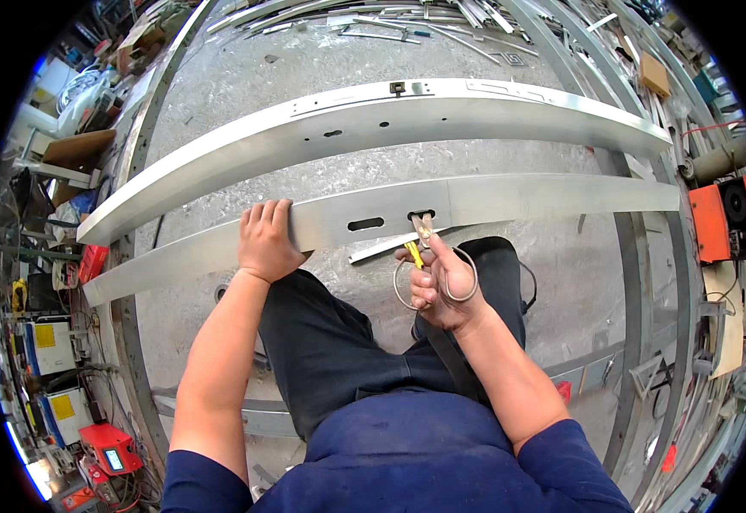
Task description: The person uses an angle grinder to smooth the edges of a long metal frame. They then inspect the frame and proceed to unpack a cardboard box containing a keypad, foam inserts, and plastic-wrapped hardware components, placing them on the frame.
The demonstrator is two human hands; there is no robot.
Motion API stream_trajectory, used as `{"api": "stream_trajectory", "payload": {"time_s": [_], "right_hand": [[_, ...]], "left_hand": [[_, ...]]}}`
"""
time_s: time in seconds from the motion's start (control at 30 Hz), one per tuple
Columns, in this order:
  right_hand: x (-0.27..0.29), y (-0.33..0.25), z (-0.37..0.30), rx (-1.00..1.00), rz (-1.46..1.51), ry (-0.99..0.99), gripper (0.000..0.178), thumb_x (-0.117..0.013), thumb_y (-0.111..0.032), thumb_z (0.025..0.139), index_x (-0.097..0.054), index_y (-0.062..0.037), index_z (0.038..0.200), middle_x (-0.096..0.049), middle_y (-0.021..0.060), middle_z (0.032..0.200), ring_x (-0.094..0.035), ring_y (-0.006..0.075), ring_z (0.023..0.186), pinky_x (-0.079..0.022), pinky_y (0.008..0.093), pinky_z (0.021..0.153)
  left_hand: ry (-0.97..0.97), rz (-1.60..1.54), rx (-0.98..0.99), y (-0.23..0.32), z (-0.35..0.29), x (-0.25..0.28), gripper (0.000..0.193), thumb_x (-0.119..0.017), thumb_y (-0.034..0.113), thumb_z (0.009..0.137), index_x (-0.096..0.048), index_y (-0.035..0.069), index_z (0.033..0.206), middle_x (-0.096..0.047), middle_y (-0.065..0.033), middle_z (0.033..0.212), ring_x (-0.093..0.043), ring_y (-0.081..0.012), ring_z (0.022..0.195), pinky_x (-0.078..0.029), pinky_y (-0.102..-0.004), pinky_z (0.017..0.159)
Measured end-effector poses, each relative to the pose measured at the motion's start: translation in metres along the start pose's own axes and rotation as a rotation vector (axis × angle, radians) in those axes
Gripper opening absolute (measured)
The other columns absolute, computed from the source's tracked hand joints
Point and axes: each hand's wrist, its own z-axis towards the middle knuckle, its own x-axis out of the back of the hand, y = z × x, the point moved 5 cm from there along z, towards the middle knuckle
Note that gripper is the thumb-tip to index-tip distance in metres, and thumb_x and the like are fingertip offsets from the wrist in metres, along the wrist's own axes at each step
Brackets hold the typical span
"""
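A long silver metal profile (518, 197) lies crosswise in front of me, with an oblong slot (366, 224) and a smaller cutout near its middle. Over its upper edge curl the fingers of my left hand (266, 244), gripping it left of the slot. My right hand (452, 299) is closed on metal snips (425, 229) with big looped wire handles. Their blade tips meet the smaller cutout; how deep they reach is hidden. A small yellow piece (413, 254) shows beside the fingers of that hand; its kind is unclear.
Beyond lies a second silver profile (373, 120) with several holes. Both profiles span steel frame rails (642, 299). Welding-type machines (112, 453) stand at left and an orange machine (722, 218) at right. Scrap strips (381, 36) litter the far floor.
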Motion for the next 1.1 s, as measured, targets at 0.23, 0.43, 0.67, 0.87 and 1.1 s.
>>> {"api": "stream_trajectory", "payload": {"time_s": [0.23,0.43,0.67,0.87,1.1], "right_hand": [[-0.001,0.0,-0.008,-0.077,0.103,-0.018,0.059,-0.046,-0.057,0.106,-0.063,-0.0023,0.117,-0.046,-0.0044,0.063,-0.047,0.0082,0.048,-0.044,0.0261,0.055],[-0.008,0.003,-0.015,-0.11,0.212,-0.056,0.06,-0.045,-0.056,0.107,-0.061,0.0005,0.119,-0.047,-0.0034,0.061,-0.048,0.0093,0.046,-0.047,0.0264,0.054],[-0.015,0.001,-0.009,-0.062,0.18,-0.042,0.06,-0.039,-0.05,0.11,-0.056,0.0052,0.127,-0.046,-0.0026,0.061,-0.047,0.009,0.045,-0.046,0.0267,0.051],[-0.008,-0.004,0.003,-0.053,0.28,-0.051,0.061,-0.039,-0.05,0.11,-0.053,0.007,0.129,-0.047,-0.002,0.062,-0.046,0.009,0.046,-0.045,0.026,0.05],[-0.014,-0.003,0.002,-0.043,0.263,-0.023,0.066,-0.039,-0.053,0.11,-0.052,0.0077,0.129,-0.046,-0.0026,0.062,-0.046,0.009,0.048,-0.044,0.026,0.051]], "left_hand": [[0.01,0.01,-0.015,0.002,-0.002,0.005,0.079,-0.09,0.041,0.06,-0.059,0.008,0.125,-0.063,-0.0085,0.114,-0.059,-0.0312,0.109,-0.043,-0.0452,0.101],[0.03,0.01,-0.023,0.003,-0.002,0.008,0.081,-0.09,0.041,0.058,-0.059,0.008,0.125,-0.063,-0.0085,0.115,-0.058,-0.0319,0.109,-0.043,-0.0457,0.101],[0.005,-0.016,-0.002,-0.004,-0.002,0.004,0.08,-0.091,0.038,0.058,-0.059,0.01,0.125,-0.063,-0.0078,0.115,-0.058,-0.0313,0.111,-0.044,-0.0468,0.1],[-0.015,-0.001,-0.013,0.0,-0.001,0.004,0.079,-0.091,0.04,0.059,-0.059,0.011,0.126,-0.063,-0.0072,0.115,-0.058,-0.0301,0.111,-0.042,-0.0441,0.101],[0.019,-0.013,-0.022,-0.004,0.005,0.003,0.078,-0.09,0.042,0.061,-0.06,0.01,0.125,-0.064,-0.0064,0.114,-0.059,-0.0305,0.109,-0.043,-0.0449,0.1]]}}
